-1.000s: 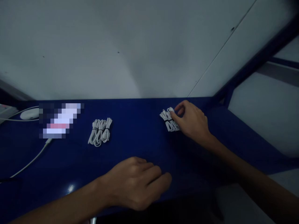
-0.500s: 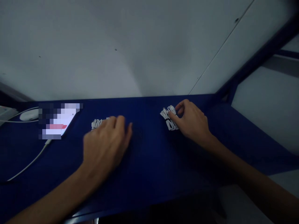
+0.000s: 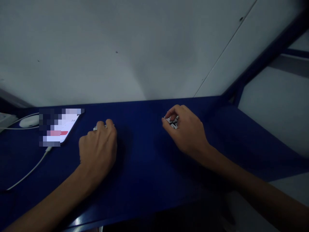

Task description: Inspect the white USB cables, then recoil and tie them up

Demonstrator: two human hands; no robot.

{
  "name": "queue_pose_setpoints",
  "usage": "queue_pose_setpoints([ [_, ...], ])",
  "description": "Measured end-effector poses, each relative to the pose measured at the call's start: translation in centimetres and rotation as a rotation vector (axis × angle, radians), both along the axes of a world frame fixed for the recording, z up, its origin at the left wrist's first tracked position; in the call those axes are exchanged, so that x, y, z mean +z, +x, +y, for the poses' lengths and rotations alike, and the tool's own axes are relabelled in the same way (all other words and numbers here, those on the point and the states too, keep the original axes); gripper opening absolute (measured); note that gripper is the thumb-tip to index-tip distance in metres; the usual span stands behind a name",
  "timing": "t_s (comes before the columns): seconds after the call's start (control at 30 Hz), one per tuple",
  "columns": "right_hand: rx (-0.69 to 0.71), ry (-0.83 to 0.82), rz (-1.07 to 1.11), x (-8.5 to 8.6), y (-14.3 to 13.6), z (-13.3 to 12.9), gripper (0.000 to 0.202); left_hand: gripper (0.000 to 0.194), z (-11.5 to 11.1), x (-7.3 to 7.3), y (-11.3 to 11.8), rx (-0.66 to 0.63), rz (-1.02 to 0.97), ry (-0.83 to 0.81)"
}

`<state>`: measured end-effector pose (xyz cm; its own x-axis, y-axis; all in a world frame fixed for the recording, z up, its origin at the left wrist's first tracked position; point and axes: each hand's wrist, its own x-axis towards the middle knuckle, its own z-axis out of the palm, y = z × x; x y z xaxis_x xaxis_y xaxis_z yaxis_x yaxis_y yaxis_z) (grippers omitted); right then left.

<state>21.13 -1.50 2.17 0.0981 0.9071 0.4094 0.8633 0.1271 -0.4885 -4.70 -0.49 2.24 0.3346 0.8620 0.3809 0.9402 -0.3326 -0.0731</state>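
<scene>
My right hand (image 3: 187, 129) is curled around a coiled white cable bundle (image 3: 174, 123) with a dark tie about its middle. Thumb and index finger close at its left end, and the palm hides the rest. On the left, my left hand (image 3: 98, 143) lies knuckles up over another white cable bundle (image 3: 95, 128). Its fingers bend down around that bundle, and only small white bits show at the fingertips. Both bundles are at the blue tabletop (image 3: 142, 145).
A phone (image 3: 69, 124) with a lit, partly pixelated screen lies at the left, plugged into a white charging cable (image 3: 30, 174). Beside it are a white rounded device (image 3: 29, 121) and a white box (image 3: 7, 120). A pale wall (image 3: 96, 58) rises behind the table.
My left hand has shifted left and its thumb has tucked in over its bundle. My right hand has moved left and closed around the other bundle, covering most of it.
</scene>
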Motion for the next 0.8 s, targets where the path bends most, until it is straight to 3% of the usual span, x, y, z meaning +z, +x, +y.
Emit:
queue_pose_setpoints([
  [0.03, 0.024, 0.006, 0.004, 0.1, -0.4, -0.1, 0.013, 0.011, 0.0, -0.1, 0.1, 0.086, 0.119, -0.006],
  [0.13, 0.153, -0.012, 0.044, 0.6, -1.2, -0.6, 0.008, 0.01, -0.1, -0.1, 0.9, 0.031, 0.178, -0.04],
  [0.23, 0.343, -0.069, -0.001, 0.9, -1.3, -1.1, 0.018, 0.01, -0.4, -0.5, 1.7, -0.308, 0.071, -0.04],
  [0.33, 0.515, -0.244, -0.018, 0.8, -0.8, -1.7, 0.022, 0.018, -0.5, -1.1, 2.1, -0.692, 0.018, -0.012],
  [0.47, 0.559, -0.502, 0.219, 0.6, -0.2, -2.4, 0.013, 0.028, -0.6, -1.3, 2.3, -0.952, -0.029, 0.108],
  [0.67, 0.596, -0.783, 0.734, 1.3, 0.2, -2.9, 0.026, 0.021, -0.8, -0.4, 2.2, -1.038, -0.119, 0.231],
  [0.8, 0.43, -0.76, 0.852, 0.8, 1.0, -3.0, 0.032, 0.01, -1.1, -1.2, 2.1, -0.936, -0.231, 0.264],
])
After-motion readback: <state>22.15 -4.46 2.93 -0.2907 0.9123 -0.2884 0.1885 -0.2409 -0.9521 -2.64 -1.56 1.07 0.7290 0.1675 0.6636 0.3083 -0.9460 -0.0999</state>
